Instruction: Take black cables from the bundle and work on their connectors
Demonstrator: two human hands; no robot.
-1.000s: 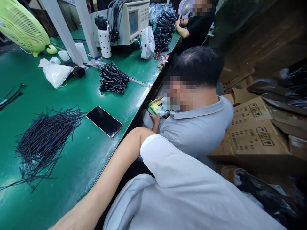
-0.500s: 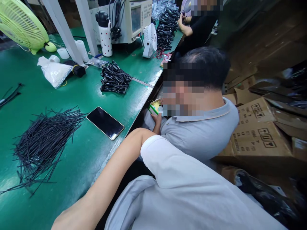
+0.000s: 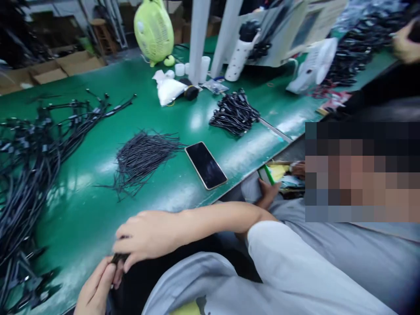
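At the table's front edge my left hand (image 3: 96, 284) pinches a small dark cable bundle (image 3: 120, 258), its shape mostly covered by fingers. My right hand (image 3: 144, 238) reaches in from the right and closes over the upper end of the same bundle. Beyond them, a loose pile of thin black cable ties (image 3: 141, 157) lies on the green table (image 3: 78, 218). A phone (image 3: 206, 165) with a dark screen rests face up to the right of the pile. Long black cables (image 3: 49, 162) with connectors are heaped on the left.
A tied stack of black cables (image 3: 234, 113) lies past the phone. Farther back stand a green fan (image 3: 154, 33), a spotted bottle (image 3: 236, 59), a white fan (image 3: 313, 65) and metal posts (image 3: 199, 39). A seated co-worker in a grey shirt (image 3: 328, 249) is close on my right.
My view has swung left, so the cable heap and both my hands now show. Earlier, only my right arm was visible, its hand out of frame.
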